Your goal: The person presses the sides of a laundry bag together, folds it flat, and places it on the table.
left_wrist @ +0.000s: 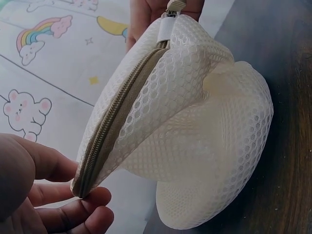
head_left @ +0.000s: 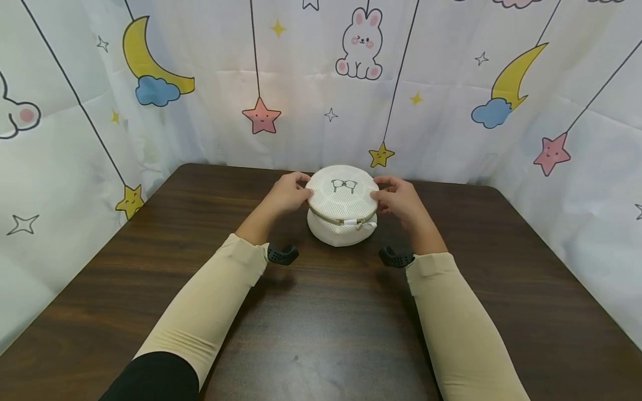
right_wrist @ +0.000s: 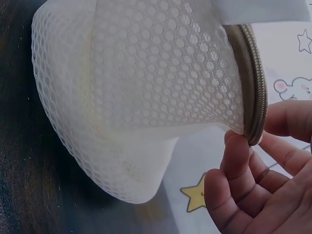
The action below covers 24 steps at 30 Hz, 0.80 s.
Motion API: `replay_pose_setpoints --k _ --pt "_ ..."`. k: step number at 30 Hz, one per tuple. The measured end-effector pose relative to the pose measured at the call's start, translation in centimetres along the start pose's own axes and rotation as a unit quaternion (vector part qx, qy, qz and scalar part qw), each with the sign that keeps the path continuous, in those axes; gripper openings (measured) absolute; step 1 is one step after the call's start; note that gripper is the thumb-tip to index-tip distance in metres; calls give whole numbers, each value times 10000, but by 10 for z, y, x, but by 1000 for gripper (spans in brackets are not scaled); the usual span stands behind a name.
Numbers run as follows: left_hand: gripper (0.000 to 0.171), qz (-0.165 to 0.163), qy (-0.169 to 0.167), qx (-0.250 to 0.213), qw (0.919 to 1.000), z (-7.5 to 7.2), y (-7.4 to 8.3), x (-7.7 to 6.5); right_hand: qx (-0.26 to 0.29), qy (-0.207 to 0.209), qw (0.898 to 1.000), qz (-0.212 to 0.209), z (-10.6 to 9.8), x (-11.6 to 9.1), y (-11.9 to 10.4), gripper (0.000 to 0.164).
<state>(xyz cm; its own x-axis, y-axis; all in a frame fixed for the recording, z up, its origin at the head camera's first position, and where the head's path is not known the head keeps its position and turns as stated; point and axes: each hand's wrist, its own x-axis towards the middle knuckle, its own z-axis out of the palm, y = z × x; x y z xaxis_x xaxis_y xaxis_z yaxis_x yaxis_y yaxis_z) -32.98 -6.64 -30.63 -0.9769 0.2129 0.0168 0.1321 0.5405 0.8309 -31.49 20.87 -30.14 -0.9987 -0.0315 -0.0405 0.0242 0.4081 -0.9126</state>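
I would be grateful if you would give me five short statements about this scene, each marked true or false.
1. The left hand and right hand both hold the white mesh bag. True.
2. The bag's zipper is bright red. False: it is brownish.
3. The bag's top is blank. False: it bears a small dark line drawing.
4. The cloth behind the table shows a rabbit. True.
5. The right hand lies flat on the table. False: its fingers pinch the bag's edge.
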Motion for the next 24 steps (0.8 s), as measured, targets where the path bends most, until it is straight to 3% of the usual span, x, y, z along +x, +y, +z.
replay_pose_setpoints --k 24 --pt "44 -36 -249 311 9992 2 -1 -3 -522 -267 9982 114 0 2 8 43"
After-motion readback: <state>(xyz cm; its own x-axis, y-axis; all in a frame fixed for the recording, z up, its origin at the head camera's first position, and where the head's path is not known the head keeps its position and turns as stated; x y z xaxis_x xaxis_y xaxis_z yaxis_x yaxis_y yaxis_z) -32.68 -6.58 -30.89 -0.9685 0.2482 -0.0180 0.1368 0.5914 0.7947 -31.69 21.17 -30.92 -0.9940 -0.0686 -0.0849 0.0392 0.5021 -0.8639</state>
